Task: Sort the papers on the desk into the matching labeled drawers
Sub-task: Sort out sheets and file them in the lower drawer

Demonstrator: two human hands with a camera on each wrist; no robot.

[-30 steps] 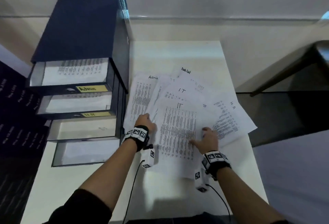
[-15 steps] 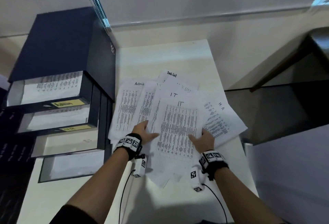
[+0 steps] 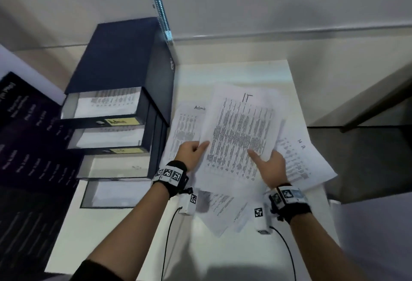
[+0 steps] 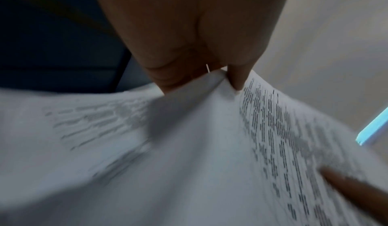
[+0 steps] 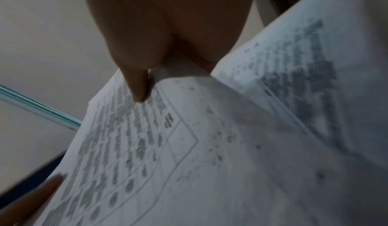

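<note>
A small stack of printed sheets headed "IT" is lifted off the white desk, held tilted between both hands. My left hand pinches its left edge, thumb on top; the left wrist view shows that pinch on the IT sheets. My right hand grips the lower right edge of the IT sheets, thumb on the print. An "Admin" sheet lies left of them, an "HR" sheet on the right. More papers lie underneath near my wrists.
A dark blue drawer unit stands on the desk's left, its drawers pulled open in steps. The top drawer labelled "Admin" holds paper, the second drawer too. A dark poster is at far left. The desk's right edge drops to a dark floor.
Both hands closed on the IT stack and raised it from the pile; it now tilts up above the desk. The head view swung back to the right.
</note>
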